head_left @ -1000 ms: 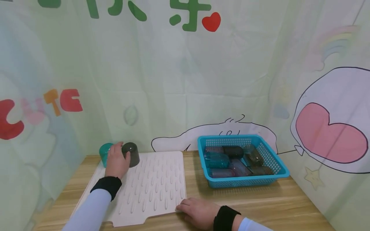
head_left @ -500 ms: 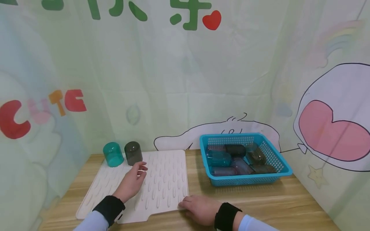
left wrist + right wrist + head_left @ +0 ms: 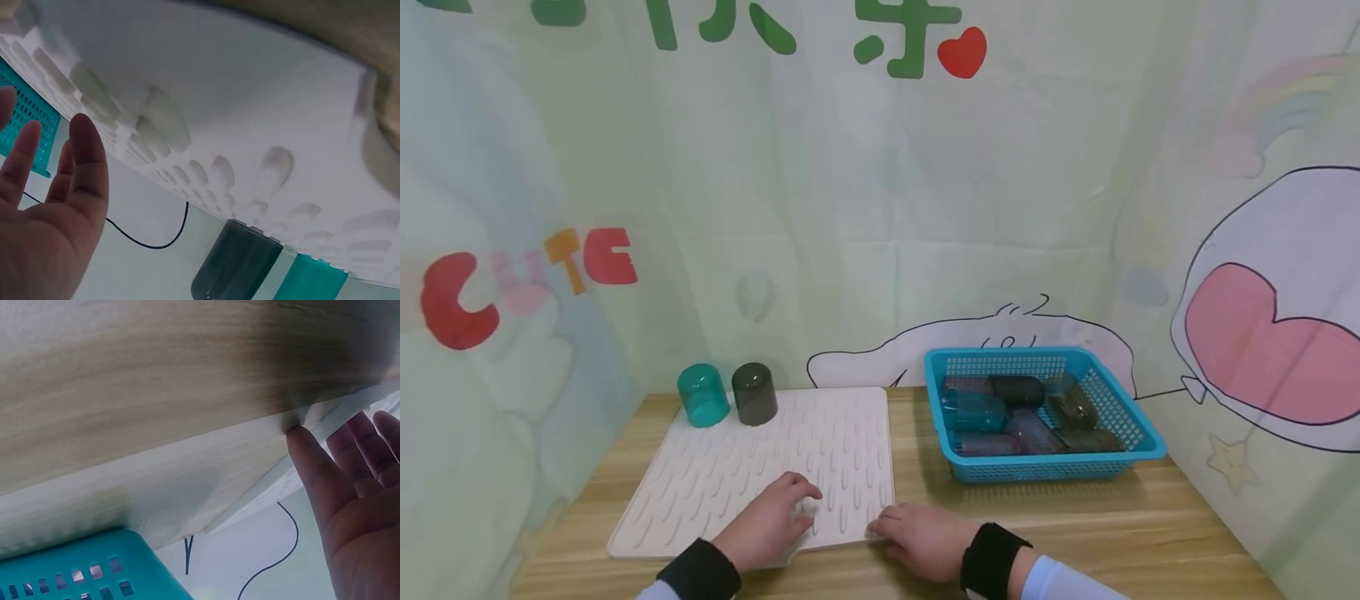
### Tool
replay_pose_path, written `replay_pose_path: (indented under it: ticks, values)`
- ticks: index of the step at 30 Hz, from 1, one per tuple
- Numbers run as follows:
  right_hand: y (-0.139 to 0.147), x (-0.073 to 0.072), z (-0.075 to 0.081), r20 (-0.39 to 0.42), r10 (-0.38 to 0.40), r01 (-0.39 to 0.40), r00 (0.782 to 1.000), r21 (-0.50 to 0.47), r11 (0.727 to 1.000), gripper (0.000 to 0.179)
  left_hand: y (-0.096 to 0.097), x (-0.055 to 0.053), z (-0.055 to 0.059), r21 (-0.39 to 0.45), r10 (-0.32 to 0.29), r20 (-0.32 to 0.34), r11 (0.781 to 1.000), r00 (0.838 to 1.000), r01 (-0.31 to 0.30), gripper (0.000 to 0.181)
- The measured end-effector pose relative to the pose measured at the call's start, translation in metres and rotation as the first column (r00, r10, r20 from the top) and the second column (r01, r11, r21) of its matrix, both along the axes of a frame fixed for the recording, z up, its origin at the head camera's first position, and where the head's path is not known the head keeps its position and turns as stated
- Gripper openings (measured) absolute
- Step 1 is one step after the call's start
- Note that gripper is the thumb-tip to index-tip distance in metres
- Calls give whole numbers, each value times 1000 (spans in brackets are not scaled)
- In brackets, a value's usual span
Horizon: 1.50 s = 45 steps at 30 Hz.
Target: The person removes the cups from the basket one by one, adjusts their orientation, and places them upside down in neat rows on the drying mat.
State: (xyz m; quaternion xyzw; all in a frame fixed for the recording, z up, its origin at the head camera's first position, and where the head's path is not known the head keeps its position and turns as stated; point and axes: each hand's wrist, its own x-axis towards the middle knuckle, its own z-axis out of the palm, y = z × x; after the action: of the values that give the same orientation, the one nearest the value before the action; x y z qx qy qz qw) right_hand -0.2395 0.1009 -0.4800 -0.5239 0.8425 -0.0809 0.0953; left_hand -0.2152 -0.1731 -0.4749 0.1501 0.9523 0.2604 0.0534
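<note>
My left hand (image 3: 772, 521) is over the front part of the white ridged mat (image 3: 760, 454), its fingers loosely bent with nothing between them. In the left wrist view, its fingers (image 3: 87, 156) stand apart above the mat's ridges. My right hand (image 3: 925, 540) rests at the mat's front right corner, fingertips over the edge. The right wrist view has its thumb (image 3: 309, 456) down by the wooden table and the other fingers extended over the mat. At the mat's back left, a teal cup (image 3: 703, 396) and a dark grey cup (image 3: 755, 394) stand upside down, side by side.
A blue perforated basket (image 3: 1045, 471) stands to the right of the mat, holding several tinted cups lying on their sides, teal, grey and purplish. Behind the wooden table (image 3: 1075, 517) hangs a printed curtain (image 3: 850, 208).
My left hand has left the dark grey cup and come back toward the mat's front, near the right hand. Both cups stay standing at the back. The right hand keeps its place at the corner.
</note>
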Motion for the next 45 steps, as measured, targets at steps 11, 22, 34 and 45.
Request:
replay_pose_path:
  ticks: [11,22,34,45]
  values:
    - [2,-4,-9,39,-13,14,999,-23,1000,33,5,5,-6,-115,-127,24,985,992,129,22]
    - [3,1,1,-29,25,-28,999,-82,996,34,9,9,-12,-175,-216,-19,962,976,210,10]
    - [28,-11,61,-199,-128,88,972,-198,976,38,7,10,-9,-165,-248,-32,957,968,239,6]
    - [66,-50,91,-317,-322,258,892,-227,939,40,8,11,-9,-157,-250,-53,958,967,239,7]
